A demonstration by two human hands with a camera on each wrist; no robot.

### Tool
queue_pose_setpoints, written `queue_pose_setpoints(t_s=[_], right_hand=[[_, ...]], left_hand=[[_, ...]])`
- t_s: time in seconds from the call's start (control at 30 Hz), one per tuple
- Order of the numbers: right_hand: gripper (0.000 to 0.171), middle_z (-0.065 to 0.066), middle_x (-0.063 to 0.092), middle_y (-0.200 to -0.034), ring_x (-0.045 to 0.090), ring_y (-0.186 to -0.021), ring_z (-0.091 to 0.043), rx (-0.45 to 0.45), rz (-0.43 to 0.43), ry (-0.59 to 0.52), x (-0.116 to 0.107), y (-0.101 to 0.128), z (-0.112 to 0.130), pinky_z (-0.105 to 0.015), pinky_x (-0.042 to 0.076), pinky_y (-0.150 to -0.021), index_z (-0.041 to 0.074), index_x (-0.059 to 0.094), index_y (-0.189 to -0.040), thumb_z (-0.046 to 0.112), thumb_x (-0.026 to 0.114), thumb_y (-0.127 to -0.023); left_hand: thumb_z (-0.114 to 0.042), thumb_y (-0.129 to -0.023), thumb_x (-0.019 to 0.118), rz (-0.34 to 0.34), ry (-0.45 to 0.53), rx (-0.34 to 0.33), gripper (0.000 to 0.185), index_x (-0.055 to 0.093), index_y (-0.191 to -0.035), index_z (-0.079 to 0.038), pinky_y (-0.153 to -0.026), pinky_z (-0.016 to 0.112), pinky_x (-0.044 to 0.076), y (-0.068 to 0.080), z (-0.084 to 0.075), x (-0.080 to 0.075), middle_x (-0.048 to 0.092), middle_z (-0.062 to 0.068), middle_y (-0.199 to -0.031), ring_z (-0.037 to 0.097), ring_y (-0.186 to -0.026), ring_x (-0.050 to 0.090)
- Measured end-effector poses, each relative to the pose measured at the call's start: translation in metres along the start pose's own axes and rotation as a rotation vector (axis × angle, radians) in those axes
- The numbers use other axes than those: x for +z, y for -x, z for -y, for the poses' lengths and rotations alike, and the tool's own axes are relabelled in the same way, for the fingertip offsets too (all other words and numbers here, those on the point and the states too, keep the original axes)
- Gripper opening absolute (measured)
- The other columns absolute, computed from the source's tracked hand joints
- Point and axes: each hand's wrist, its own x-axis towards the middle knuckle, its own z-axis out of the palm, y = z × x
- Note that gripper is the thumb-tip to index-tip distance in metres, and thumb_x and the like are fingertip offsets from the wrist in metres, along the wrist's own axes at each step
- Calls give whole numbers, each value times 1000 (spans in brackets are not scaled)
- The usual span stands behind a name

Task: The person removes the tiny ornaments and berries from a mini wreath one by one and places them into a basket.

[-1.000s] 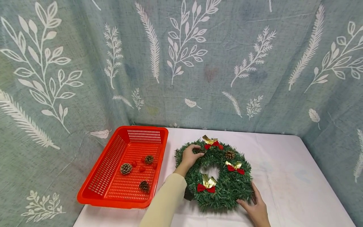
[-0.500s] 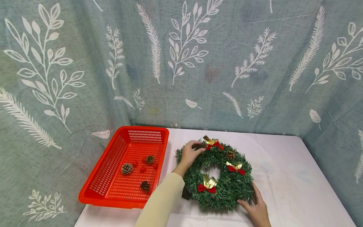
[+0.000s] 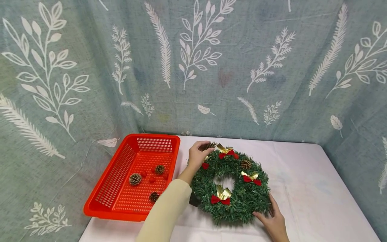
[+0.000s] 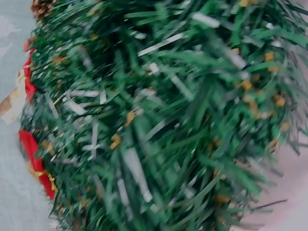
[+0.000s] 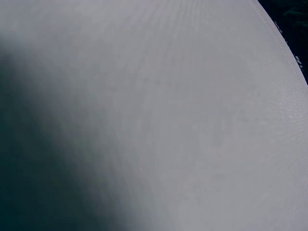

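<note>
A green artificial wreath (image 3: 242,198) lies on the white-covered table, trimmed with red-and-gold bows (image 3: 220,199) and a pine cone (image 3: 246,164). At its upper left edge my left hand (image 3: 197,156) pinches another pine cone (image 3: 211,145) between thumb and fingers. My right hand (image 3: 275,223) grips the wreath's lower right rim, its fingertips partly hidden beneath the greenery. Wreath needles (image 4: 159,120) fill most of the left wrist view. The right wrist view shows mostly the pale tablecloth (image 5: 192,120).
Left of the wreath stands a red plastic basket (image 3: 105,188). Several pine cones (image 3: 135,179) and small red pieces (image 3: 152,179) lie in it. A patterned curtain (image 3: 229,101) hangs behind and beside the table (image 3: 314,198).
My left hand has moved up and to the left with the pine cone, toward the wreath's outer edge, uncovering a bow beside it. My right hand keeps its place on the wreath.
</note>
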Motion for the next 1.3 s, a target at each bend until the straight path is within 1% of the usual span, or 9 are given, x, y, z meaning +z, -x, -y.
queue_pose_setpoints(t_s=[0.13, 0.33, 0.4, 0.57, 0.67, 0.77, 0.87, 1.13, 1.3], right_hand=[[108, -27, 15, -154, 22, -136, -49, 14, 2, 2, 0, 1, 1, -56, 29, -108, 14, 9, -154, 34, 80, -75], [108, -27, 16, -153, 23, -136, -49, 14, 0, 0, 0, 1, 1, -55, 29, -108, 14, 9, -154, 34, 80, -75], [109, -27, 15, -153, 23, -136, -49, 17, 2, 0, 0, 1, 1, -55, 29, -108, 13, 8, -154, 34, 80, -75], [109, -27, 14, -154, 22, -136, -49, 22, 1, 19, -2, 1, 1, -55, 29, -108, 13, 8, -154, 35, 80, -75], [109, -27, 13, -154, 22, -136, -49, 33, 6, 24, -2, 1, 1, -55, 30, -108, 13, 8, -154, 36, 80, -75], [109, -27, 13, -154, 21, -136, -49, 34, 12, 19, -2, 1, 2, -55, 30, -108, 13, 7, -154, 37, 79, -75], [109, -27, 13, -154, 22, -136, -49, 26, 12, 17, -2, 1, 2, -55, 30, -108, 12, 7, -154, 37, 79, -75], [110, -27, 15, -153, 23, -136, -47, 14, 6, 2, -2, 1, 5, -53, 30, -108, 9, 8, -153, 36, 80, -74], [109, -26, 16, -154, 24, -136, -47, 14, 7, 1, -1, 2, 5, -53, 31, -108, 9, 9, -153, 35, 80, -74]], left_hand=[[-18, -75, 81, -23, -3, -2, 33, 72, -104, -7, -83, 31, 53, -2, -5, -10, 66, 8, -104, 22, -96, 64], [-25, -75, 81, -36, -65, -32, 35, 71, -106, -12, -95, 41, 48, -3, -13, -29, 66, 6, -112, 26, -109, 61], [-24, -76, 81, -32, -65, -29, 36, 71, -108, -11, -96, 42, 47, -3, -16, -37, 65, 7, -114, 28, -110, 60], [-16, -76, 80, 15, 14, -13, 39, 68, -112, -4, -90, 37, 52, -5, -18, -52, 64, 14, -114, 28, -107, 62], [-13, -77, 79, 32, 19, -19, 38, 68, -112, -4, -86, 31, 53, -5, -20, -60, 64, 12, -114, 26, -107, 62], [-14, -77, 79, 61, 20, -27, 37, 68, -112, -5, -87, 31, 53, -3, -24, -71, 64, 10, -115, 24, -107, 61], [-17, -77, 79, 93, 3, -20, 37, 68, -112, -7, -89, 31, 52, -1, -25, -82, 64, 9, -115, 22, -107, 60], [-24, -78, 79, 161, -88, -88, 41, 67, -115, -12, -94, 35, 49, 6, -31, -115, 62, 5, -119, 20, -111, 57], [-29, -78, 79, 216, -149, -102, 44, 66, -117, -12, -88, 34, 51, 12, -37, -138, 62, 7, -120, 23, -111, 58]])
